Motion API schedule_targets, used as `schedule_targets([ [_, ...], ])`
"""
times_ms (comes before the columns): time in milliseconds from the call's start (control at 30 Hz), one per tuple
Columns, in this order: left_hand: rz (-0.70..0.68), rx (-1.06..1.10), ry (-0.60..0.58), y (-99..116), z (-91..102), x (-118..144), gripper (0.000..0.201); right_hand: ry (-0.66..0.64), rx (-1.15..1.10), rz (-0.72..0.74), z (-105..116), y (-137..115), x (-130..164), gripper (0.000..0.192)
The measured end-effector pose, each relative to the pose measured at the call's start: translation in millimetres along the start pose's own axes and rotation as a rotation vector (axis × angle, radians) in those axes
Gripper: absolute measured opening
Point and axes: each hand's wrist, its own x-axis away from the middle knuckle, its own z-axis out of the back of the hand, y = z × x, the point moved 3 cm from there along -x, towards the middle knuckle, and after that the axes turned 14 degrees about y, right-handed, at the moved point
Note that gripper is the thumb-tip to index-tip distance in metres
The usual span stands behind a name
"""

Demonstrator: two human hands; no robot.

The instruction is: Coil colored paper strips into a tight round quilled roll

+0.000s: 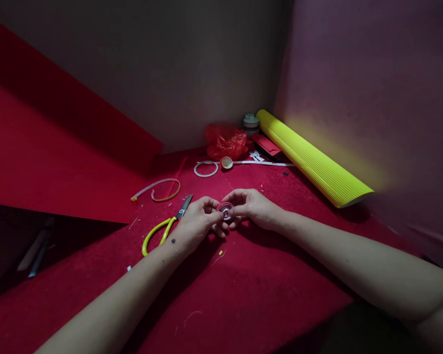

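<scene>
1. Red felt (243,290) covers the dim worktop.
2. Left hand (194,221) and right hand (253,206) together pinch a small disc (225,210) just above the felt.
3. Scissors (166,227) lie beside the left hand; a careless shift could nudge them.
4. Yellow roll (310,162) rests against the wall.

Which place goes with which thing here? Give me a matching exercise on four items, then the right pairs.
Things:
1. small round disc
2. scissors
3. yellow roll
4. white ring

Places:
A. along the right-hand wall
B. between the fingertips of the left hand and right hand
C. far side of the red surface, beside a small spoon-like piece
D. just left of the left hand

Pairs: 1-B, 2-D, 3-A, 4-C
</scene>
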Motion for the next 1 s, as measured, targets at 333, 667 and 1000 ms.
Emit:
schedule_targets([
  [333, 0.069, 0.094, -0.068, -2, 2.9, -1, 0.018, 0.023, 0.004, -0.042, 0, 0, -1, 0.020],
  [667, 0.062, 0.077, -0.072, -2, 7.1, -1, 0.018, 0.024, -0.015, -0.045, -1, 0, -1, 0.020],
  [1000, 0.078, 0.198, -0.101, -7, 11.7, -8, 0.017, -0.089, -0.112, -0.036, 4, 4, -6, 0.026],
])
